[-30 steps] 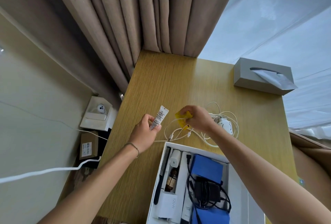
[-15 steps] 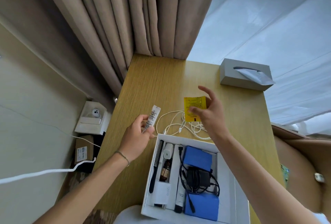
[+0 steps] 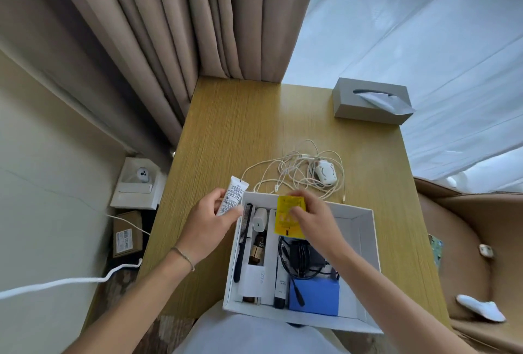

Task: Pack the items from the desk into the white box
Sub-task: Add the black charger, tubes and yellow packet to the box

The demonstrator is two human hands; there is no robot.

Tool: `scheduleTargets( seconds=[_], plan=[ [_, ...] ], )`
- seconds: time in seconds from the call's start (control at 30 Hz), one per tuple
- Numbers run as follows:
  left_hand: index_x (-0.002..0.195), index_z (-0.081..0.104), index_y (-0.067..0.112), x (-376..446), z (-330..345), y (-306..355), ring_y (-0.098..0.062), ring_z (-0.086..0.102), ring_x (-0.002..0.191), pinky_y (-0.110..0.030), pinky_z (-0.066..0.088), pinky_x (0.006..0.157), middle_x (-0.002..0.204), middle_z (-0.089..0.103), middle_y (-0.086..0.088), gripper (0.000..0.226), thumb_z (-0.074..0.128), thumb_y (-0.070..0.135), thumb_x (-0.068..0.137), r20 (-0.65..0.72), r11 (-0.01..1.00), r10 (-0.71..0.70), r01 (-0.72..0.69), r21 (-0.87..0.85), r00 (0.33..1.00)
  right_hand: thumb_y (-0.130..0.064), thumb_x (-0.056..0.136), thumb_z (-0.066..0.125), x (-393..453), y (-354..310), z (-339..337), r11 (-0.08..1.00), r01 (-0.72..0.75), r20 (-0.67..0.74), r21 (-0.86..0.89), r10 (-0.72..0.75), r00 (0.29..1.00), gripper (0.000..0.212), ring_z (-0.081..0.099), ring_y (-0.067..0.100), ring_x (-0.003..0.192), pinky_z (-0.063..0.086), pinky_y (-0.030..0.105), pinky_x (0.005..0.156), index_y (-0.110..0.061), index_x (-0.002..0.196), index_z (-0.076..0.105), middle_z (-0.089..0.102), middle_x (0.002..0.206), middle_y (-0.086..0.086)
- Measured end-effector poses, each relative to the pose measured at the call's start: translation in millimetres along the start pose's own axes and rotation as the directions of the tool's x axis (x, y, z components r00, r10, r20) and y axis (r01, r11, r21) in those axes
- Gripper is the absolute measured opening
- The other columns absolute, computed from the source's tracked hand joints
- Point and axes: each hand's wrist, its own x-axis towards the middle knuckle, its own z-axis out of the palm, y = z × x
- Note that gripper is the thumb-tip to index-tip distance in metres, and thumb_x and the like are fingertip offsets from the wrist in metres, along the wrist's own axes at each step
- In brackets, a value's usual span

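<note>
Hands hovered over the near end of the wooden desk (image 3: 226,133), both of them occupied. The left hand (image 3: 210,219) gripped a small white tube (image 3: 232,199) with printed text, fingers and thumb curled round its lower half, so that the crimped end pointed up and away just outside the far left corner of the white box (image 3: 365,240). The right hand (image 3: 310,216) pinched a yellow sachet (image 3: 288,218) by its upper edge, and the sachet hung flat above the box's far middle part, over the things already packed. Inside the box lay a black comb (image 3: 244,240) along the left wall, then a white charger plug (image 3: 259,219), a brown bottle (image 3: 258,249), a white carton (image 3: 256,280), a slim white and black tube (image 3: 280,283), a black adapter with its coiled cable (image 3: 300,260) and a blue pack (image 3: 314,295) near the front wall. The box's right part showed bare white floor. Beyond the box, on the desk, a tangle of white cables (image 3: 294,172) lay with a small white round device (image 3: 325,174) among them. A grey tissue box (image 3: 368,101) stood at the desk's far right corner, well apart from everything else.
</note>
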Motion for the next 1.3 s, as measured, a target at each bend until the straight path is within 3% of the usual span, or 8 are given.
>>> scheduleTargets(
  seconds=[0.2,0.3,0.4,0.53,0.6,0.77,1.07,1.3],
  plan=[
    [0.089,0.061,0.007,-15.4,-8.7,-2.0,-0.005,0.054,0.051,-0.017,0.04,0.047,0.068,0.057,0.002,0.037,0.045,0.036,0.104,-0.008,0.999,-0.047,0.047,0.007,0.999,-0.012,0.083,0.06,2.9,41.1,36.7,0.864,-0.052,0.156,-0.501,0.149,0.976,0.036,0.065,0.016,0.066,0.051,0.035,0.057,-0.029,0.113,0.066,0.071,0.088,-0.004],
    [0.092,0.063,0.008,-23.6,-10.7,-5.3,-0.004,0.057,0.051,-0.015,0.041,0.047,0.066,0.063,0.005,0.032,0.047,0.033,0.104,-0.002,0.998,-0.059,0.06,0.026,0.998,-0.011,0.084,0.066,4.4,52.9,46.8,0.837,-0.023,0.127,-0.546,0.11,0.986,0.035,0.058,0.01,0.058,0.042,0.029,0.048,-0.03,0.113,0.061,0.066,0.079,-0.006],
    [0.098,0.065,0.021,-31.3,-10.6,-6.4,-0.005,0.063,0.055,-0.015,0.044,0.048,0.067,0.07,0.014,0.018,0.051,0.033,0.102,0.032,0.997,-0.069,0.069,0.031,0.997,-0.013,0.088,0.068,4.4,58.5,53.8,0.845,-0.011,0.084,-0.535,0.066,0.994,0.023,0.061,0.016,0.071,0.048,0.034,0.058,-0.027,0.106,0.064,0.066,0.078,-0.004],
    [0.102,0.068,0.017,-36.2,-6.4,-1.8,-0.036,0.069,0.079,-0.046,0.057,0.07,0.085,0.075,-0.008,0.02,0.057,0.034,0.099,0.066,0.997,-0.061,0.058,0.046,0.996,-0.021,0.09,0.071,2.1,66.1,65.6,0.807,0.042,0.088,-0.589,0.012,0.996,0.019,0.062,0.03,0.096,0.045,0.032,0.073,-0.019,0.108,0.076,0.064,0.098,0.002],
    [0.104,0.069,0.018,-36.9,-2.5,0.2,-0.031,0.069,0.087,-0.053,0.057,0.081,0.092,0.074,-0.008,0.019,0.059,0.033,0.098,0.079,0.995,-0.041,0.033,0.09,0.996,-0.021,0.088,0.073,0.1,68.5,68.7,0.762,0.064,0.061,-0.644,-0.033,0.998,0.025,0.061,0.033,0.093,0.04,0.032,0.068,-0.019,0.112,0.075,0.058,0.103,0.003],
    [0.102,0.07,0.023,-29.1,13.4,11.5,-0.012,0.069,0.082,-0.043,0.059,0.076,0.09,0.073,0.005,0.013,0.062,0.032,0.096,0.109,0.979,0.04,-0.06,0.195,0.993,-0.018,0.081,0.073,-2.5,65.3,66.5,0.611,0.146,0.082,-0.778,-0.132,0.988,0.037,0.064,0.03,0.086,0.046,0.036,0.059,-0.021,0.114,0.056,0.063,0.108,0.003],
    [0.093,0.054,0.021,22.9,58.2,11.3,-0.011,0.058,0.065,-0.024,0.04,0.052,0.073,0.061,0.007,0.019,0.07,0.029,0.087,0.218,0.813,0.107,-0.212,0.543,0.97,-0.011,0.089,0.06,-17.8,51.4,21.1,0.796,0.132,-0.057,-0.591,-0.204,0.977,0.017,0.061,0.02,0.079,0.051,0.035,0.065,-0.02,0.102,0.065,0.065,0.094,-0.003],
    [0.088,0.05,0.015,45.4,99.8,-6.7,-0.023,0.059,0.075,-0.033,0.046,0.06,0.08,0.058,-0.004,0.027,0.073,0.029,0.085,0.221,0.651,-0.08,-0.117,0.75,0.972,-0.011,0.093,0.059,-37.1,62.7,7.0,0.887,0.048,-0.083,-0.458,-0.097,0.992,0.017,0.057,0.007,0.063,0.047,0.027,0.063,-0.023,0.1,0.069,0.065,0.078,-0.01]
  ],
)
